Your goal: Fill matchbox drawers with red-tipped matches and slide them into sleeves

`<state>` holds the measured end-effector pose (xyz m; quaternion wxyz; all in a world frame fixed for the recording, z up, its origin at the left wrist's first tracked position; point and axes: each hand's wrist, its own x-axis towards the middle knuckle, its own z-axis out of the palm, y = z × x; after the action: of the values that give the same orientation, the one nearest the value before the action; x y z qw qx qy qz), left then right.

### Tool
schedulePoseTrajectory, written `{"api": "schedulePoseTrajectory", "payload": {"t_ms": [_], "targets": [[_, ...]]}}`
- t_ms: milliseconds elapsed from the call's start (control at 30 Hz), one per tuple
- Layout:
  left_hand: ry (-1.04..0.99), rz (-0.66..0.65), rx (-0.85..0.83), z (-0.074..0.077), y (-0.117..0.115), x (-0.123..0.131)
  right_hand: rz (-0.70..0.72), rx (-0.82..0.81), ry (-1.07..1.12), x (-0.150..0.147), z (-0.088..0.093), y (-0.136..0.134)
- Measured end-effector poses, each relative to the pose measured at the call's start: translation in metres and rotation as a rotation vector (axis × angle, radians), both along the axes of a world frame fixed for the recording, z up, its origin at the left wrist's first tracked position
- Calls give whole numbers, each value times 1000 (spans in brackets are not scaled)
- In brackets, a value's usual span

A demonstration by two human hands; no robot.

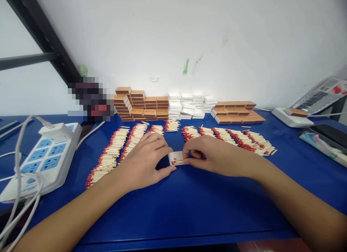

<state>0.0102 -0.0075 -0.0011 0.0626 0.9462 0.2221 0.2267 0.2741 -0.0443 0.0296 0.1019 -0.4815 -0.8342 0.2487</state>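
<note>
A small white matchbox tray (177, 154) lies on the blue table between my hands, with a few red-tipped matches (178, 161) inside. My left hand (143, 159) grips the tray's left end between thumb and fingers. At the right end, the fingertips of my right hand (214, 155) are pinched together over the matches, apparently on their plain ends; the fingers partly hide that end. Loose matches lie in rows behind, a left row (116, 145) beside my left forearm and a right row (240, 140) behind my right wrist.
Along the wall stand stacked brown matchboxes (143, 112), white trays (187, 103) and more brown boxes (235, 118). A power strip (67, 150) with white cables lies left on the blue table (173, 212). Right are a white device (288, 118) and a dark phone-like object (329, 136).
</note>
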Motion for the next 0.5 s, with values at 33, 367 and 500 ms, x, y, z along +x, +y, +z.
{"api": "schedulePoseTrajectory", "payload": {"t_ms": [33,367,500], "targets": [[0,0,-1,0,0,0,0,4,1,0,0,0],[1,-6,-4,0,0,0,-16,59,15,-5,-4,3],[8,0,-7,0,1,1,-9,46,10,-5,-5,1]]}}
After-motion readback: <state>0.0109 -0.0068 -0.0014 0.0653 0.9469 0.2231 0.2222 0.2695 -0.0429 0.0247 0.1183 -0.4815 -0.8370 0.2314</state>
